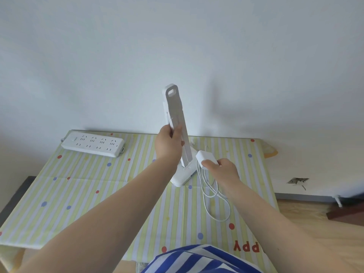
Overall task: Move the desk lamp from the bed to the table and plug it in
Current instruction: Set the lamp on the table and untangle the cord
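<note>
The white desk lamp (175,111) stands on the table (78,186) near the wall, its base (182,177) resting on the striped cloth. My left hand (167,144) grips the folded lamp arm about halfway up. My right hand (221,169) holds the lamp's white plug adapter (204,157) just right of the base. The white cord (212,196) hangs from it in loops onto the cloth. A white power strip (92,144) lies at the table's back left, with nothing plugged in.
A pale wall rises directly behind the table. Wooden floor (315,233) lies to the right, with a dark object (346,211) at the far right. My blue-and-white striped clothing (197,261) shows at the bottom edge.
</note>
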